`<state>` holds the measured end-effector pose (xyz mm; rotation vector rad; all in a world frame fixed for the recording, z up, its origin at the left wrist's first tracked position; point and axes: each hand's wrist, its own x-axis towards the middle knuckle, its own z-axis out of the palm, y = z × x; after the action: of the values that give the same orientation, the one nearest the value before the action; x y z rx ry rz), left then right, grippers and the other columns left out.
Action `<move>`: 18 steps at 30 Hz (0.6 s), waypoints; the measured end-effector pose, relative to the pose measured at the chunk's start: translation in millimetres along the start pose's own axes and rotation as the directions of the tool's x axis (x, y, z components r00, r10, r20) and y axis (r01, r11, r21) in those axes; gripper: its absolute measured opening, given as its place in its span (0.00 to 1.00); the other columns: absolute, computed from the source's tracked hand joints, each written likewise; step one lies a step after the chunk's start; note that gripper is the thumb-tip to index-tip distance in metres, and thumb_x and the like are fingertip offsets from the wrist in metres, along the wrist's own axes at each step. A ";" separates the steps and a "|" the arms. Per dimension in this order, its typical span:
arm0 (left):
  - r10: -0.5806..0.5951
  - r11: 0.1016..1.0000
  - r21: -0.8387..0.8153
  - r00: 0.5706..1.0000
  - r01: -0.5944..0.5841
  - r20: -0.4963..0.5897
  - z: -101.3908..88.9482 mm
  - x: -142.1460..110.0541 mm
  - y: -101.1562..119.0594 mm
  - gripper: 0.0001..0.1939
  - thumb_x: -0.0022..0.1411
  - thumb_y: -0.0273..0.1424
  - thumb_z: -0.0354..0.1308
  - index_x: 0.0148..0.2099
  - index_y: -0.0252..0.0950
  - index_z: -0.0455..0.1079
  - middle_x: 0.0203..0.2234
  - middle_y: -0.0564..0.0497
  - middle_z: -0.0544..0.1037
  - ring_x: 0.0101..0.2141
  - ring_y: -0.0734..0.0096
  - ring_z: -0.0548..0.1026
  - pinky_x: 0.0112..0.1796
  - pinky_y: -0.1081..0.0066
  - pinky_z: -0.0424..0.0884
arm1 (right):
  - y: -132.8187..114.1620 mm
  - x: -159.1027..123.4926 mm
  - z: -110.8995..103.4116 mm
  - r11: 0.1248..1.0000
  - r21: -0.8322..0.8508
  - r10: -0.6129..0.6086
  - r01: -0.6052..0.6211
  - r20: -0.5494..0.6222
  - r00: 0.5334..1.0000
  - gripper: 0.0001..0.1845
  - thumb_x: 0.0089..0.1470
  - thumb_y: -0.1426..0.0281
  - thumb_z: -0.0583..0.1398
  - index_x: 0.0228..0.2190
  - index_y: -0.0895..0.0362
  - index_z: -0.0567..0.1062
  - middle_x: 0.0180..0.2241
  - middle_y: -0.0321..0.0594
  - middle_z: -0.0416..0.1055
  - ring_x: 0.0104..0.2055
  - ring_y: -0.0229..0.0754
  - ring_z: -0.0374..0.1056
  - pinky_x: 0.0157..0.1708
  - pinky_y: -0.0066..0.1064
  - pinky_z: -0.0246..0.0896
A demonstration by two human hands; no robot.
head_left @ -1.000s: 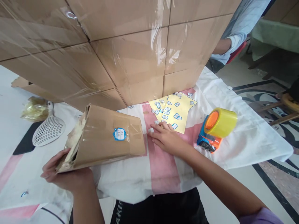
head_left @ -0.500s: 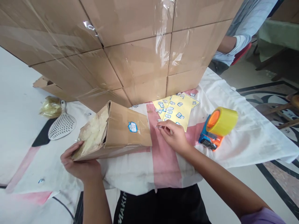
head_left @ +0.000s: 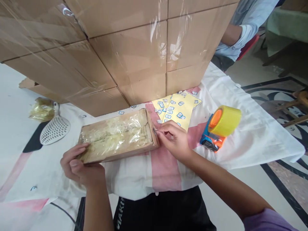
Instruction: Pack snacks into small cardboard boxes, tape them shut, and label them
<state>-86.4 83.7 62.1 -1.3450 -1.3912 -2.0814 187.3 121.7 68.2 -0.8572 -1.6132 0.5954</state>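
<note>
A small cardboard box (head_left: pixel 117 136) lies on the cloth-covered table (head_left: pixel 240 134), its tape-covered side facing up. My left hand (head_left: pixel 79 165) grips the box's near left corner. At the box's right end my right hand (head_left: pixel 173 139) pinches a small sticker between thumb and fingers. Yellow sticker sheets (head_left: pixel 176 107) with small blue-and-white labels lie just beyond that hand.
A wall of large taped cartons (head_left: pixel 120 48) stands behind the box. An orange and blue tape dispenser (head_left: pixel 220 128) with a yellow roll sits at the right. A white slotted scoop (head_left: pixel 55 128) and a crumpled plastic bag (head_left: pixel 43 109) lie at the left. Another person's arm (head_left: pixel 235 32) shows beyond the cartons.
The small box has been turned over and laid flat, its labelled side now out of sight. My right hand lifted a sticker from the sheets and moved to the box's right end.
</note>
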 end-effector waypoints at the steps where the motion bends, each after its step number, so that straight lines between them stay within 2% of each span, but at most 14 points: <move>1: -0.002 1.000 0.002 1.000 0.002 -0.003 0.5 -0.3 0.6 0.14 0.66 0.35 0.47 0.33 0.35 0.69 0.26 0.50 0.74 0.33 0.61 0.76 0.45 0.55 0.70 | 0.1 -0.5 0.5 0.999 -0.003 0.035 -0.035 -0.001 0.999 0.06 0.62 0.72 0.60 0.32 0.52 0.75 0.32 0.38 0.75 0.35 0.41 0.72 0.33 0.34 0.67; 4: 0.010 1.000 0.028 1.000 -0.010 -0.005 0.9 -0.8 1.1 0.15 0.67 0.35 0.46 0.33 0.35 0.69 0.26 0.50 0.73 0.34 0.61 0.77 0.45 0.55 0.69 | 2.1 -2.2 2.2 0.988 0.001 0.151 -0.151 -0.011 0.988 0.04 0.61 0.72 0.61 0.33 0.53 0.76 0.31 0.37 0.73 0.31 0.38 0.68 0.31 0.32 0.64; 7: 0.004 0.999 0.048 1.000 -0.003 -0.007 0.6 -1.6 0.7 0.15 0.67 0.37 0.45 0.33 0.36 0.68 0.27 0.50 0.73 0.35 0.60 0.77 0.46 0.55 0.69 | 3.7 -3.2 4.2 0.978 0.010 0.208 -0.208 0.009 0.978 0.03 0.60 0.72 0.62 0.33 0.54 0.77 0.30 0.36 0.72 0.29 0.37 0.65 0.30 0.31 0.63; 12: 0.013 0.998 0.067 1.000 -0.012 -0.012 0.8 -2.6 -0.4 0.16 0.66 0.42 0.45 0.35 0.38 0.66 0.28 0.51 0.71 0.36 0.58 0.77 0.48 0.51 0.70 | 3.3 -3.4 6.1 0.983 0.017 0.178 -0.180 0.082 0.981 0.04 0.62 0.72 0.61 0.34 0.53 0.77 0.32 0.38 0.74 0.30 0.38 0.67 0.31 0.32 0.64; 18: -0.009 0.995 0.095 1.000 0.009 0.000 2.6 -2.4 2.1 0.16 0.65 0.47 0.44 0.34 0.43 0.62 0.28 0.52 0.69 0.36 0.56 0.76 0.51 0.45 0.70 | 3.6 -5.9 8.0 0.985 0.112 0.129 -0.135 0.058 0.990 0.06 0.62 0.73 0.60 0.35 0.53 0.78 0.35 0.40 0.76 0.37 0.41 0.72 0.33 0.33 0.67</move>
<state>-82.4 84.3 61.5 -1.3039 -1.4791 -1.9938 180.8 119.8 60.2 -0.8734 -1.5593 0.8020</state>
